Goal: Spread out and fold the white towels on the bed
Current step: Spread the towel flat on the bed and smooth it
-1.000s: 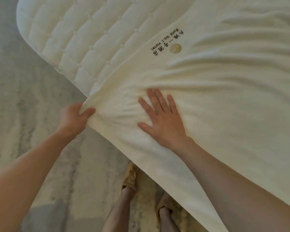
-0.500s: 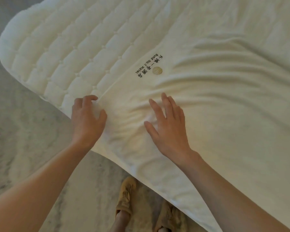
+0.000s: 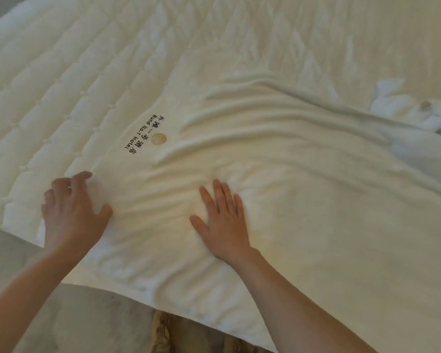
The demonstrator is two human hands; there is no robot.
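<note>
A large white towel (image 3: 303, 179) with a gold round logo and dark lettering (image 3: 148, 136) lies spread over the quilted bed (image 3: 61, 80), rippled with long creases. My right hand (image 3: 224, 222) rests flat on it, fingers apart. At the towel's near-left corner my left hand (image 3: 71, 212) sits with its fingers curled against the cloth; whether it pinches the edge I cannot tell. The towel's near edge hangs over the bed's side.
A crumpled white cloth (image 3: 418, 108) lies at the far right of the bed. Pale carpet floor (image 3: 49, 314) shows below the bed edge, with my tan slippers (image 3: 163, 332) close against it.
My left hand let go of the lifted corner and came down onto the bed. Both hands slid forward over the towel. The view tilted up, showing more bed.
</note>
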